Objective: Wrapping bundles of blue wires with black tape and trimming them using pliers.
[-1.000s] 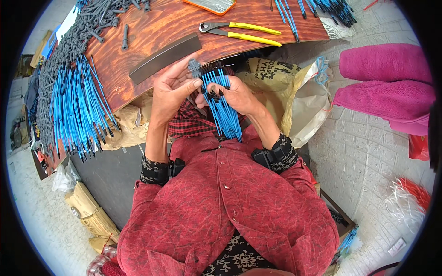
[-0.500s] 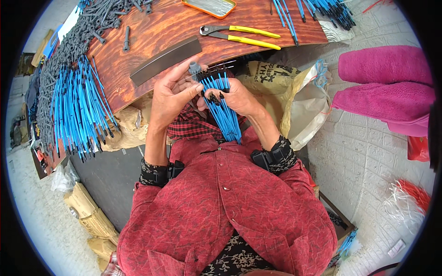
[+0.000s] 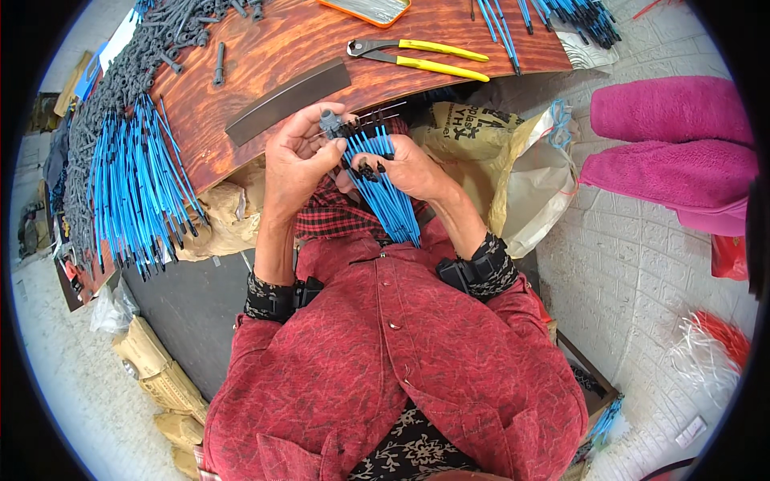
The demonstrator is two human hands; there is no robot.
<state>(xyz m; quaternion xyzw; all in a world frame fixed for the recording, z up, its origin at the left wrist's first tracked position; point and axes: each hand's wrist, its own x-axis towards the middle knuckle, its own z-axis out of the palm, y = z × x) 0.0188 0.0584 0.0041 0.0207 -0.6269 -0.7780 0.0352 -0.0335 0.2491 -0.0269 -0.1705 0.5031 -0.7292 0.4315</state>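
Observation:
My left hand [image 3: 298, 160] is closed around a small grey plastic fitting [image 3: 330, 122], pinched between the fingers with its round end up. In my right hand [image 3: 413, 170] is a bundle of thin blue tubes [image 3: 389, 210] with black ends, gripped near the top and hanging down toward my lap. Several thin pale pins stick out to the right above the bundle. The left thumb and the fitting are close against the bundle's upper ends. Whether the fitting joins onto one of the tubes is hidden by my fingers.
On the wooden table [image 3: 265, 52] lie yellow-handled pincers [image 3: 369, 46], a dark curved strip [image 3: 289, 98] and an orange-rimmed tin [image 3: 377, 8]. Grey fittings [image 3: 104, 96] and blue tubes [image 3: 132, 184] are heaped at left. A paper sack [image 3: 525, 188] and pink towels [image 3: 674, 172] are at right.
My left hand and the grey fitting have shifted slightly to the left. The right hand has also moved a little left, still with the bundle in it.

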